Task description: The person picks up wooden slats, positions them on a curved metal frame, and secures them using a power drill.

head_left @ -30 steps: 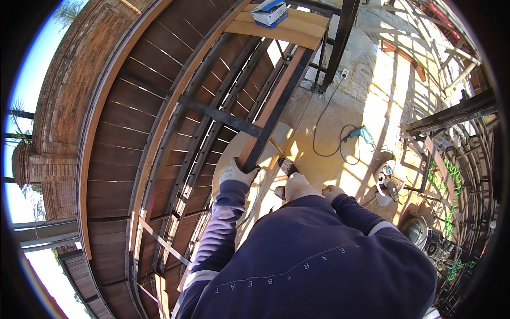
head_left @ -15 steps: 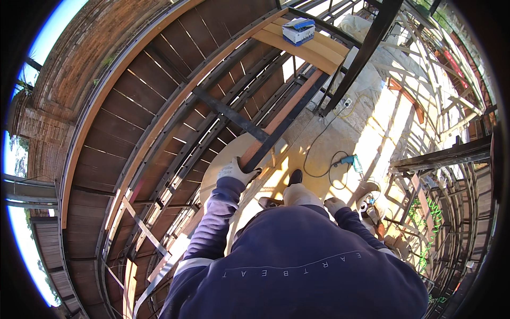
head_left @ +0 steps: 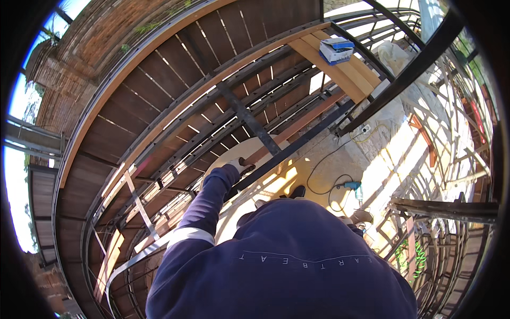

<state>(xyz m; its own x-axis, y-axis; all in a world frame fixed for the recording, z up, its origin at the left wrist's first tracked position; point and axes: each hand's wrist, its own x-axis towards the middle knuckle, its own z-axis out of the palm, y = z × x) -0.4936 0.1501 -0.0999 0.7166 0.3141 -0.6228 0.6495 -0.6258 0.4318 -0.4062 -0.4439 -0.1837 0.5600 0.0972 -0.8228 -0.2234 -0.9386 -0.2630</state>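
My left hand [head_left: 243, 166], in a pale glove with dark fingertips, is closed around the near end of a reddish-brown wooden plank [head_left: 303, 125]. The plank lies lengthwise beside a black metal beam [head_left: 297, 144] and runs away toward the far right. A black crossbar [head_left: 247, 118] meets that beam just beyond my hand. My right hand is hidden by my dark blue sweatshirt.
Light wooden boards [head_left: 340, 72] at the far end carry an open blue-and-white box [head_left: 336, 50]. A teal power drill [head_left: 353, 187] and its cable lie on the sunlit floor. Curved tiers of dark panels [head_left: 175, 69] rise at left; a dark post [head_left: 409, 69] slants at right.
My left hand has shifted its hold around the plank's near end. My body has leaned and the view has swung, and my right hand has gone out of sight.
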